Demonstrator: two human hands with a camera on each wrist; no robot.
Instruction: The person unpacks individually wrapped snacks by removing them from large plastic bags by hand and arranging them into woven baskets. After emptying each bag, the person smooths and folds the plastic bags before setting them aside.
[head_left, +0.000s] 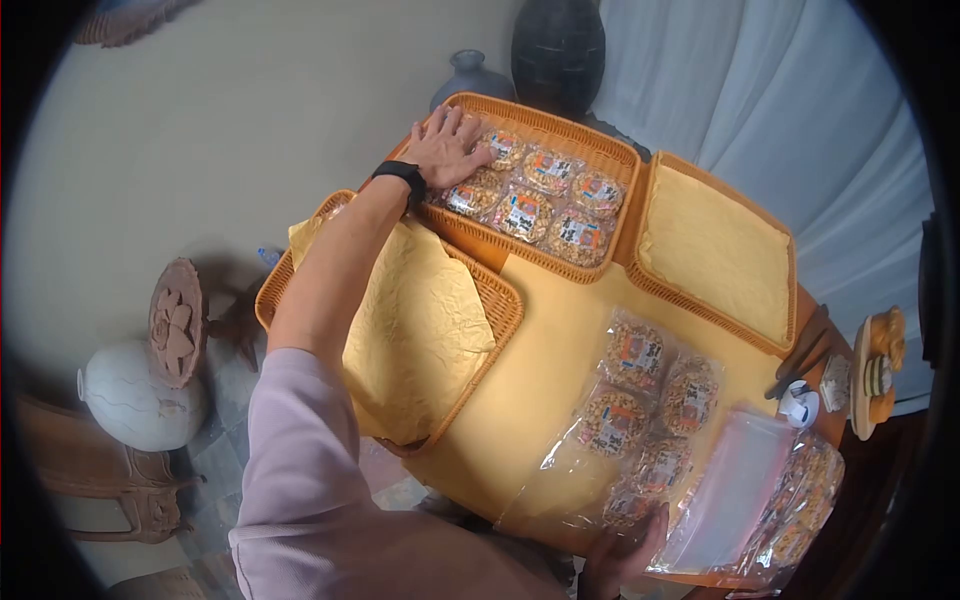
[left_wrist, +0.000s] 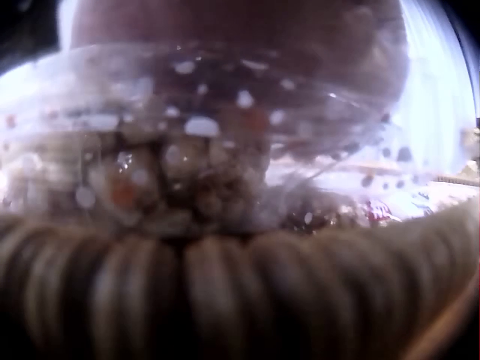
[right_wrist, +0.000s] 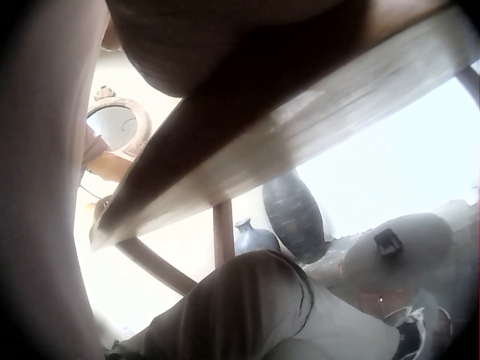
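Note:
My left hand lies with its fingers spread over wrapped round nut-like cakes at the left end of a wicker basket. Two rows of these clear packets lie in the basket. The left wrist view shows a packet close up under the palm, behind the woven rim. At the table's near edge, my right hand rests beside a group of clear-wrapped cakes, its fingers partly hidden. From below, the right wrist view shows part of that hand at the table edge.
A wicker basket with a crumpled yellow cloth stands left; another, cloth-lined, stands right. More wrapped cakes and clear-and-pink plastic bags lie at the right. Dark vases stand behind the table, a white vase at the left.

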